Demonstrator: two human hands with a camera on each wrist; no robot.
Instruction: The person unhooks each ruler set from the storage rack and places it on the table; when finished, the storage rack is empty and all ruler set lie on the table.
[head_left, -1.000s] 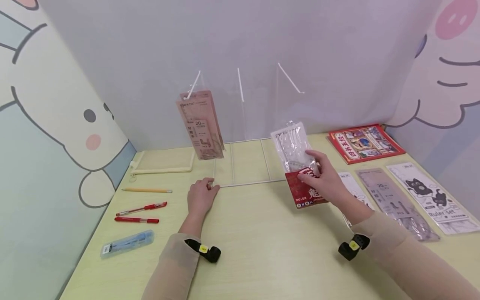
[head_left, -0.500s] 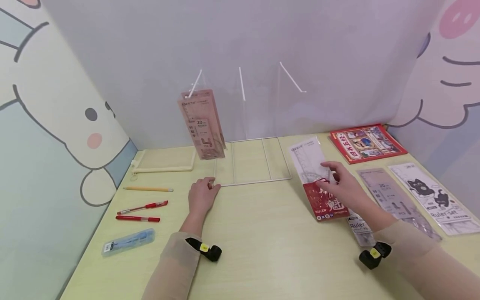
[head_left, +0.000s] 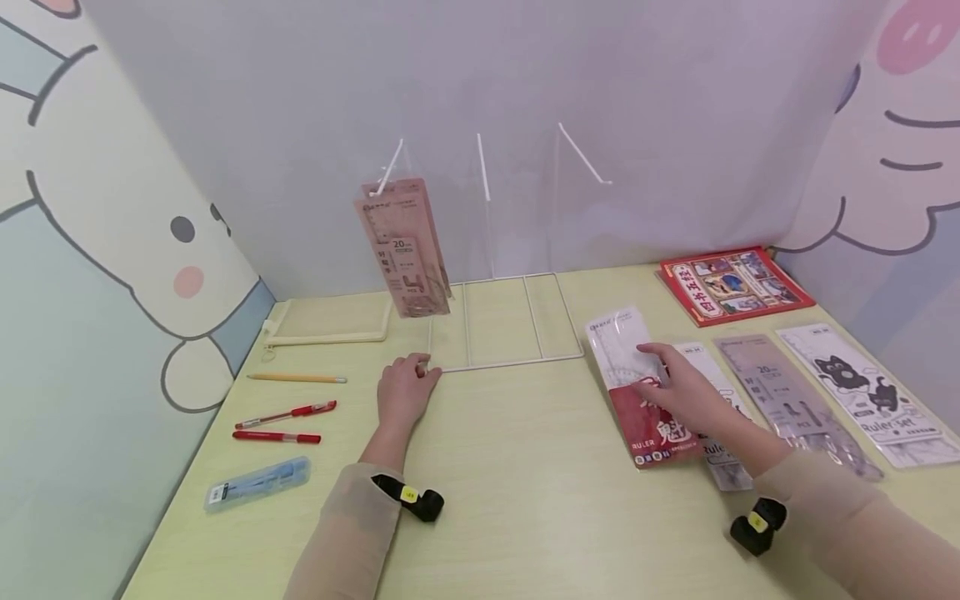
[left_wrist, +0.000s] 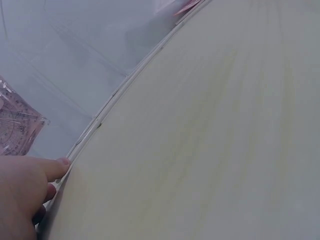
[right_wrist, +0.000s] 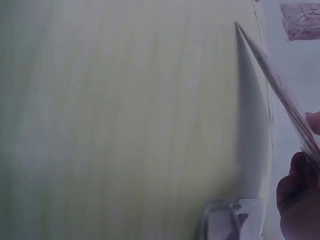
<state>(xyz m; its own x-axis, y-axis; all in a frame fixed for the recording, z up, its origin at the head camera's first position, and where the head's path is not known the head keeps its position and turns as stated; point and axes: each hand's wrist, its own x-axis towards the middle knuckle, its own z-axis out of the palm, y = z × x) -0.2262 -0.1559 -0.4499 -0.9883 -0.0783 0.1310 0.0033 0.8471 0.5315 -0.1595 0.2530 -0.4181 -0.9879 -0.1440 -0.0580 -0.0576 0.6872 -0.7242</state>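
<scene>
In the head view my right hand (head_left: 678, 396) pinches a ruler set pack (head_left: 636, 379), clear-topped with a red lower half, thumb on its face. The pack tilts near the table and overlaps a white ruler set (head_left: 723, 467). From the right wrist view the held pack (right_wrist: 280, 90) appears edge-on, with fingers curled at it. My left hand (head_left: 405, 390) grips the front left corner of a white wire display rack (head_left: 510, 364); in the left wrist view its thumb and fingers lie at the wire edge. Pink ruler packs (head_left: 405, 250) hang on the rack's left hook.
At right lie a pinkish ruler pack (head_left: 795, 400), a cat-print ruler set (head_left: 862, 387) and a red book (head_left: 735, 285). At left are a mesh pouch (head_left: 330, 321), a pencil (head_left: 296, 378), red pens (head_left: 276, 437) and a blue case (head_left: 257, 483). Two bare hooks (head_left: 483, 167) stick out.
My right hand has carried the red ruler pack rightward and down from beside the rack to the white ruler set. The left hand has stayed at the rack's corner.
</scene>
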